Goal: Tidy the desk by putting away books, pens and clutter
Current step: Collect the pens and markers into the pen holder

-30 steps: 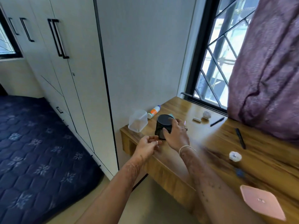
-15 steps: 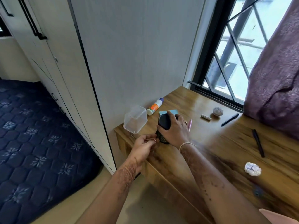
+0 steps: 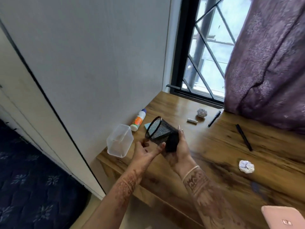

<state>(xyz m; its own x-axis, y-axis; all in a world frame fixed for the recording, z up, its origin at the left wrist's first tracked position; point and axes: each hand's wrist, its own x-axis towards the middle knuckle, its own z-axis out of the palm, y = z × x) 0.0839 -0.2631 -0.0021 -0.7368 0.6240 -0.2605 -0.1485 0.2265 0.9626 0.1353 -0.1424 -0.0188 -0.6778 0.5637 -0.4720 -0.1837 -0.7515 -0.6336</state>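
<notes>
A black mesh pen cup is lifted off the wooden desk and tilted, its open mouth facing up and left. My right hand grips its closed base. Under the rim, my left hand cups it, thumb against the mesh side and fingers curled. Two black pens lie on the desk to the right. Two crumpled paper balls and a small pale stick also lie there.
A clear plastic container stands at the desk's left corner, next to a lying glue bottle and a blue sticky pad. A pink notebook shows at the bottom right. A purple curtain hangs over the desk's far right.
The cup stood upright on the desk under my right hand; now both hands have lifted and tipped it. My view has moved closer and to the right.
</notes>
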